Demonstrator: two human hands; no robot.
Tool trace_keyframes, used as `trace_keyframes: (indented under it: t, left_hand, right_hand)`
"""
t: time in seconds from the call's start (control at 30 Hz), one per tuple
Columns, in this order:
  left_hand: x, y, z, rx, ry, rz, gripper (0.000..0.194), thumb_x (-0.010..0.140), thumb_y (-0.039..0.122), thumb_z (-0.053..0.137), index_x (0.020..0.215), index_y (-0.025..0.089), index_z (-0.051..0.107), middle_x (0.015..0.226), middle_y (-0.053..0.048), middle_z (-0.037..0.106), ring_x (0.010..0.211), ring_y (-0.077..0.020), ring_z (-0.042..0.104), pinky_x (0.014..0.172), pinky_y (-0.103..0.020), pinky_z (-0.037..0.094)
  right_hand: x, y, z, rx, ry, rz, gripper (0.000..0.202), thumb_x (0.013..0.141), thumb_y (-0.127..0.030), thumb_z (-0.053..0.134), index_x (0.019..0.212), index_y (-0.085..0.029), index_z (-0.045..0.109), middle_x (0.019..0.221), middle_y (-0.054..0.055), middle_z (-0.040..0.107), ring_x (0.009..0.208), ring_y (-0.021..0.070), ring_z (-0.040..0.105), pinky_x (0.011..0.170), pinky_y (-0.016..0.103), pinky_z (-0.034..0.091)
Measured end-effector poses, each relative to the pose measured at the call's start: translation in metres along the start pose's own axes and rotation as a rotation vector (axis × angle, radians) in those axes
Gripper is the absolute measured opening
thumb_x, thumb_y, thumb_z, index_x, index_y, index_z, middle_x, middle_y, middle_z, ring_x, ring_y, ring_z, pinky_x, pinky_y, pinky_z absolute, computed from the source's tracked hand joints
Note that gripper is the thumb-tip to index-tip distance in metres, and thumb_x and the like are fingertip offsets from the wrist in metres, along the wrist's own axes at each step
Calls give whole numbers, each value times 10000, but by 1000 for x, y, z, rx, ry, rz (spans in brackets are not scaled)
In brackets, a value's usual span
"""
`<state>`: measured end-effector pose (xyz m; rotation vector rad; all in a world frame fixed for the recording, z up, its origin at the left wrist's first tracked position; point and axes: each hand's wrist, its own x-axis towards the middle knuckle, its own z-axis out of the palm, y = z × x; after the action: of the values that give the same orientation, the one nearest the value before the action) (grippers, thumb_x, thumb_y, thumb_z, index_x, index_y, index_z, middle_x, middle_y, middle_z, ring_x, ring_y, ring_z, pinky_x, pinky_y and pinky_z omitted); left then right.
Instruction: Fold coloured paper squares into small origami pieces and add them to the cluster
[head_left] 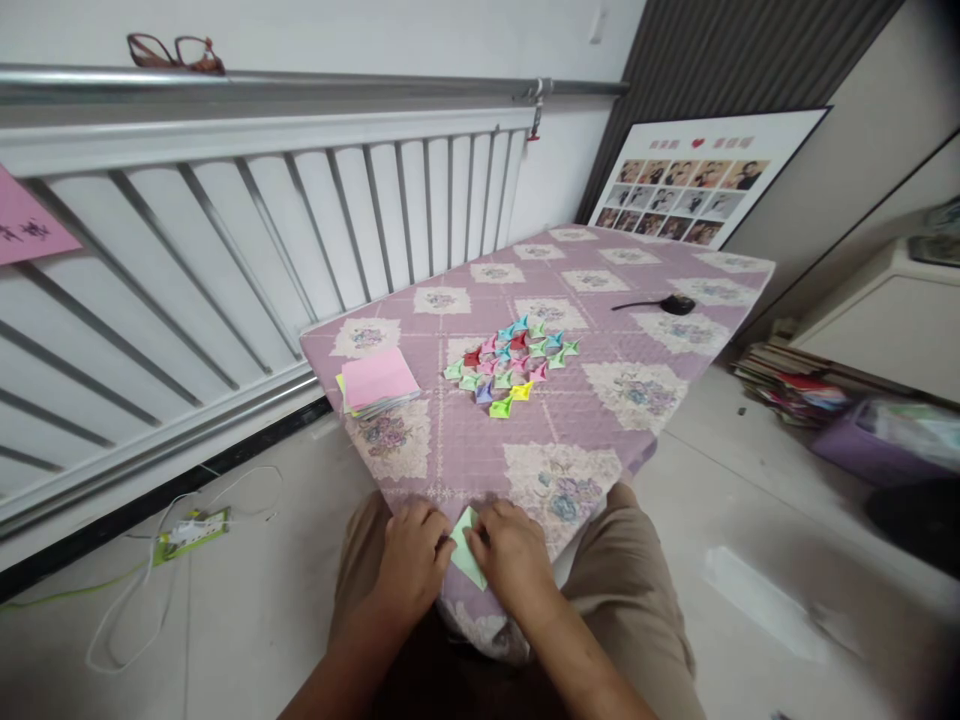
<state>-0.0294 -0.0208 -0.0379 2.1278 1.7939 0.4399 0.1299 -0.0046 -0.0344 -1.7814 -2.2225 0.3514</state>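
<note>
In the head view, a light green sheet (469, 565) lies at the near corner of the cloth-covered table (480, 470), between the person's hands. The left hand (415, 555) has its fingertips at the sheet's left edge; the right hand (514, 550) rests over its right side, thumb on the paper. Whether either pinches it or only presses, I cannot tell. Beyond are small folded papers (519, 365) in rows, with a paper stack (380, 380), pink on top, to their left.
</note>
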Motion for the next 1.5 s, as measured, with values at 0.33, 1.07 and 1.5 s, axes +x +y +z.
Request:
trace_keyframes:
  t: [0.33,1.07,1.5]
  left_hand:
    - [-9,-3,-8,160,-101,233,192,931,166,488,950,218,672,1023,-19,652,956,-212,532,852,-372,392]
    - [0,-6,-4,21,-164,347,228,898,141,494,1013,220,675,1102,-31,650,1031,-205,524,915,-349,414]
    - [1,-2,-13,0,-191,372,258,808,271,624,1062,229,631,1095,-27,604,1016,-208,490,899,-338,374]
  right_hand:
    - [8,-3,1,-60,-7,43,64,863,-285,600,849,-223,597,903,28,665,882,214,578,722,312,353]
    - [4,31,-16,213,-128,-247,134,770,-156,619,890,-213,606,872,-3,610,849,148,558,777,240,404]
    - [-16,42,-18,351,-129,-397,272,713,-157,666,974,-219,620,1006,28,575,969,201,513,860,328,390]
